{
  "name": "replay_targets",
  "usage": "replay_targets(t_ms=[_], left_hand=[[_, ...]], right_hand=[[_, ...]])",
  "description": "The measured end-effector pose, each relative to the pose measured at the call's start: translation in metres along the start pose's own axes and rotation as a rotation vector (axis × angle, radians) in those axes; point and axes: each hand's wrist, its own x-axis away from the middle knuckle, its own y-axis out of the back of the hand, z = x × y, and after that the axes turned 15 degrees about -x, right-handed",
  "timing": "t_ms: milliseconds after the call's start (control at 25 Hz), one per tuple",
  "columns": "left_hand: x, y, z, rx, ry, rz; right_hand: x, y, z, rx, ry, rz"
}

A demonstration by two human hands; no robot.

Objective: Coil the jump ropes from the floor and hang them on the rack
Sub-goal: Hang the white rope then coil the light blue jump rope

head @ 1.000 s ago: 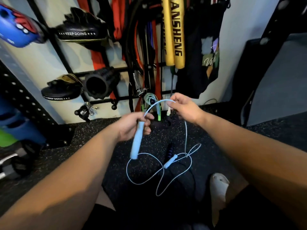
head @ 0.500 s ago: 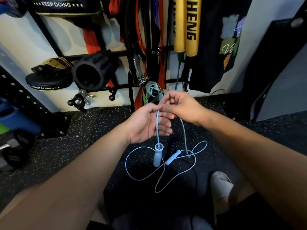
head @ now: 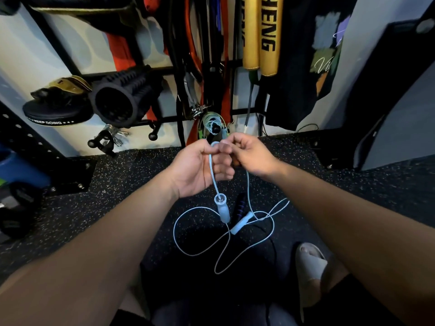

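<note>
Rope (head: 213, 175) held at a bend

Left hand (head: 197, 168) curls its fingers round the bend; right hand (head: 251, 156) pinches it, the hands touching. One handle (head: 221, 207) dangles below the left hand. The other handle (head: 241, 223) and loose loops lie on the floor (head: 117, 208) before the rack (head: 169, 119)

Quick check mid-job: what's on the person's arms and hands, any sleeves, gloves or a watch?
The left forearm and right forearm are bare, with no sleeve in view. The left hand and right hand wear no gloves; no watch, band or ring shows.
</note>
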Motion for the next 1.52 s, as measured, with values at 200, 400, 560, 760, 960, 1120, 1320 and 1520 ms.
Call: replay_targets(t_ms=[200,400,560,760,960,1120,1320,1520], left_hand=[[-0.009,0.009,-0.004,0.157,-0.174,-0.087],[-0.013,0.023,0.000,0.020,-0.248,-0.314],[-0.016,0.027,0.008,-0.343,-0.208,-0.429],[-0.007,0.007,0.020,-0.687,0.019,-0.280],[-0.001,-0.004,0.021,-0.431,0.124,0.085],[0.000,-0.008,0.015,-0.275,0.058,0.158],[0.002,-0.011,0.005,0.104,-0.071,0.078],[-0.002,0.004,-0.004,0.328,-0.206,-0.084]], right_hand=[[0.014,0.001,-0.021,0.280,-0.127,0.051],[0.028,-0.006,-0.013,0.572,-0.153,0.227],[0.033,-0.013,0.007,0.831,0.019,0.327],[0.030,-0.003,0.036,0.942,0.204,0.370],[0.025,0.023,0.035,0.834,0.336,0.324],[0.023,0.030,0.026,0.710,0.342,0.190],[0.029,0.027,0.001,0.486,0.091,0.035],[0.035,0.007,-0.010,0.444,-0.170,0.152]])
